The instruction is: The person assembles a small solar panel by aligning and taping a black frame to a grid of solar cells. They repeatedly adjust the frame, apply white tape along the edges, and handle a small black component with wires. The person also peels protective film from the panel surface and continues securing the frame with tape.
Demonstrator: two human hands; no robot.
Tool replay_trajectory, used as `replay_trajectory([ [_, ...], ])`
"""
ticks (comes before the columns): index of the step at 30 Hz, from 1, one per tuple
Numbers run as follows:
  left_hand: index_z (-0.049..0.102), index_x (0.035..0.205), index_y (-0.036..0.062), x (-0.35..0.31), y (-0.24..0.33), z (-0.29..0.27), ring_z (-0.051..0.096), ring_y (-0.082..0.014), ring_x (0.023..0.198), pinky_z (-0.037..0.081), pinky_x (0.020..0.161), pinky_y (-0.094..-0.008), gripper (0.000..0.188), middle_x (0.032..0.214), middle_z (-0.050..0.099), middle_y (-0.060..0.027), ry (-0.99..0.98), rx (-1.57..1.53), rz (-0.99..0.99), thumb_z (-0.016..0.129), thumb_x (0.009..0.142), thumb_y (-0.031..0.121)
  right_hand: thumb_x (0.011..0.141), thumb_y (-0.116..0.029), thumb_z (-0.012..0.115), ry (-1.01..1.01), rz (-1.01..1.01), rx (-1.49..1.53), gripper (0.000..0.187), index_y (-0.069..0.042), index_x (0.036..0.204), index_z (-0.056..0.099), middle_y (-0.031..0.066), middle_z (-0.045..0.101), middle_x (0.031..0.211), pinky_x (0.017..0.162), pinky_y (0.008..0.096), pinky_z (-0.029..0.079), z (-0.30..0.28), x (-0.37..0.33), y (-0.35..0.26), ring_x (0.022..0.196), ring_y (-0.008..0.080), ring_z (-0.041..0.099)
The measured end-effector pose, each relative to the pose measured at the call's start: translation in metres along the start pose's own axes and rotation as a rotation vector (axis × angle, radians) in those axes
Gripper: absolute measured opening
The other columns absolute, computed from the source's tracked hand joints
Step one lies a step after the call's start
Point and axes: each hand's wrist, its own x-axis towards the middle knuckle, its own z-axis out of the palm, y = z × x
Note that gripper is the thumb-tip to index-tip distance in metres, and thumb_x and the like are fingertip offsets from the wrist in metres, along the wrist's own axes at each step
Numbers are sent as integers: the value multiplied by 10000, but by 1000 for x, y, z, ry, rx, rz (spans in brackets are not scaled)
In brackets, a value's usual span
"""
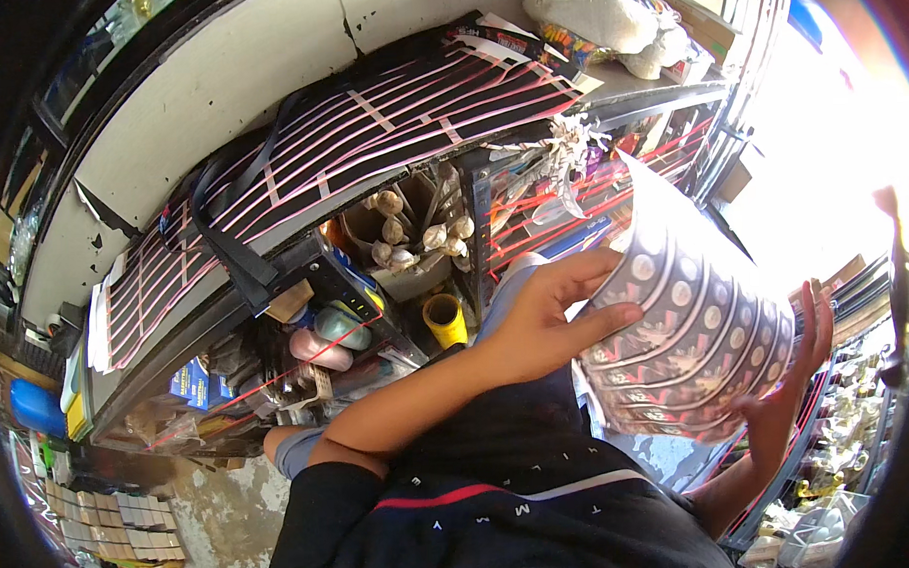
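Note:
My left hand (566, 315) pinches the left edge of a curled printed sheet (682, 341), the thumb lying on its front and the fingers partly behind it. Dark bands with rows of pale round marks cross the sheet, which bows upward in front of my body. At its right edge is my right hand (792, 357), fingers stretched out and the palm turned toward the sheet. Whether that palm presses on the sheet I cannot tell. The sheet hides part of what is behind it.
A long shelf top carries black sheets with pink stripes (369, 127) and a black strap (239, 266). Below are a box of pale-knobbed sticks (399, 276), a yellow tube (444, 319) and red cords (543, 241). White bundles (600, 18) lie at the far end; packed goods (831, 471) stand right.

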Motion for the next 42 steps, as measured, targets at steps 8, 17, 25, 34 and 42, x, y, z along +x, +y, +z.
replay_trajectory([
  [8, 590, 1256, 35, 8, -26, -23, 616, -244, 1061, 460, 958, -356, 440, 1167, 631, -129, -110, 588, -25, 737, 850, 114, 768, -137, 807, -568, 246, 711, 448, 50, 1139, 641, 61, 696, 979, 837, 308, 502, 72, -16, 74, 902, 118, 611],
  [17, 634, 1222, 121, -70, 119, -183, 543, -313, 1190, 409, 1032, -434, 483, 1284, 579, -104, 307, 1818, 127, 788, 774, 216, 814, -228, 632, -628, 990, -420, 471, -54, 1249, 588, 219, 693, 1071, 886, 471, 514, 224, -206, 380, 1017, 389, 667],
  [25, 448, 1462, 301, -128, 174, -247, 217, -381, 1473, 110, 1113, -716, 807, 1615, 245, -42, 411, 2224, -449, 729, 757, 575, 834, -150, 590, -405, 1328, -351, 518, -36, 1303, 402, 330, 584, 1172, 896, 554, 507, 382, -320, 347, 1036, 496, 622],
  [34, 388, 1495, 82, -118, 193, -253, 275, -292, 1469, 193, 1194, -395, 892, 1557, 360, -143, 321, 1678, -666, 818, 742, 290, 801, -397, 732, -1027, 1404, 88, 926, -6, 1469, 225, 313, 403, 1393, 993, 536, 431, 642, -391, 148, 1295, 393, 438],
  [42, 316, 1521, 41, -102, 204, -259, 206, -245, 1496, 128, 1212, -367, 1012, 1603, 269, -115, 318, 1326, -848, 809, 643, 140, 825, -364, 747, -982, 1048, 741, 720, -38, 1398, 459, 242, 534, 1369, 1060, 423, 409, 664, -353, 53, 1276, 378, 514],
])
